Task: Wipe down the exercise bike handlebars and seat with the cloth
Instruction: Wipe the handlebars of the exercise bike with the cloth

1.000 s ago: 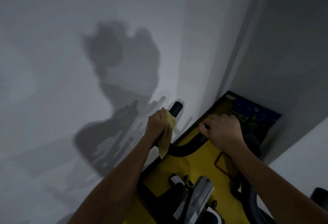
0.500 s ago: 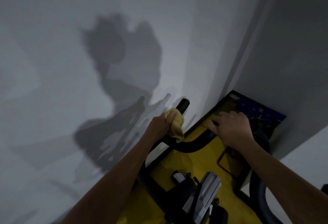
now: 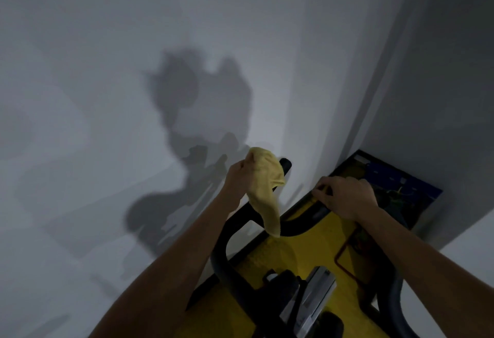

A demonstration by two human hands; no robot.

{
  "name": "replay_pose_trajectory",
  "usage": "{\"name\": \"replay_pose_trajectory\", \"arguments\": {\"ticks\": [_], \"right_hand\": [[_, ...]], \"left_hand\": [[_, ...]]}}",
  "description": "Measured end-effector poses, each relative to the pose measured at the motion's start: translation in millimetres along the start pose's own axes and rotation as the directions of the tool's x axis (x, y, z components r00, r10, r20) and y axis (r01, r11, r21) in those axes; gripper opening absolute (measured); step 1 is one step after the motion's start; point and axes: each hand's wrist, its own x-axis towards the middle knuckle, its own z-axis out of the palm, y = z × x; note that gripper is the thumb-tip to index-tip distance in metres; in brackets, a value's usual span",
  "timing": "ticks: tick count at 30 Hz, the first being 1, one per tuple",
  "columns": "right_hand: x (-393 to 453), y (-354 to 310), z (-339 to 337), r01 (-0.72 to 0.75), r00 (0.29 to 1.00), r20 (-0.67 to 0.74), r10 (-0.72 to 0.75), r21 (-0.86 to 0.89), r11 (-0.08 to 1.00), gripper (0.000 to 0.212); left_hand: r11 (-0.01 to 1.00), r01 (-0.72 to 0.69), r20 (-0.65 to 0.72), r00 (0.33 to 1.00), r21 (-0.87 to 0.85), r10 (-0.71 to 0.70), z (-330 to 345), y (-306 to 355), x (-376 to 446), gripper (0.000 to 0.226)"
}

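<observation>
Two hands busy, left hand (image 3: 238, 180) clutching yellow cloth (image 3: 265, 190), right hand (image 3: 344, 198) gripping handlebar (image 3: 299, 224) (no legible writing)

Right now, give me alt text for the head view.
The left hand holds a yellow cloth over the left end of the black handlebar, while the right hand grips the bar's right side above a yellow mat.

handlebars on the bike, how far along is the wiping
Nothing shows as finished. In hand: the left hand holds the yellow cloth at the black curved handlebar's left end; the right hand rests on its right side. The seat, out of view, is left.
</observation>
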Motion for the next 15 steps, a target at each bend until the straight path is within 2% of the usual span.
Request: {"name": "replay_pose_trajectory", "arguments": {"ticks": [3,6,8,9,10,12,13,15], "right_hand": [[-3.6,0.7,2.1,0.025,0.999,-0.042,-0.026,-0.009,1.0,0.034],[-4.7,1.3,1.0,0.039,0.998,-0.052,-0.039,0.011,0.999,0.035],[-4.8,-3.3,-4.2,0.042,0.997,-0.07,-0.033,0.135,0.99,0.038],[-5.6,-7.7,-7.4,0.044,0.997,-0.079,-0.023,0.269,0.962,0.042],[-6.3,-14.3,-10.8,0.049,0.997,-0.082,-0.014,0.437,0.898,0.045],[-8.1,-31.6,-18.1,0.068,0.996,-0.09,-0.005,0.726,0.684,0.048],[-8.7,-40.5,-21.4,0.088,0.994,-0.111,0.002,0.802,0.591,0.049],[-10.2,-55.3,-27.1,0.132,0.987,-0.161,0.024,0.873,0.47,0.049]], "left_hand": [[0.986,0.037,0.005,0.999,-0.162,-0.037,3.7,5.7,-0.8,0.025],[0.892,0.13,0.071,0.991,-0.432,-0.11,7.1,6.6,-12.0,0.03],[0.824,0.191,0.179,0.978,-0.533,-0.112,6.5,6.4,-19.2,0.038],[0.814,0.212,0.217,0.97,-0.54,-0.108,6.7,8.2,-22.1,0.042],[0.81,0.238,0.253,0.961,-0.536,-0.115,7.2,12.6,-25.9,0.045],[0.792,0.28,0.323,0.94,-0.542,-0.112,10.2,21.3,-32.2,0.05],[0.795,0.269,0.331,0.939,-0.544,-0.091,11.1,24.1,-32.8,0.053],[0.845,0.219,0.369,0.929,-0.488,-0.027,12.7,32.7,-36.5,0.058]]}}
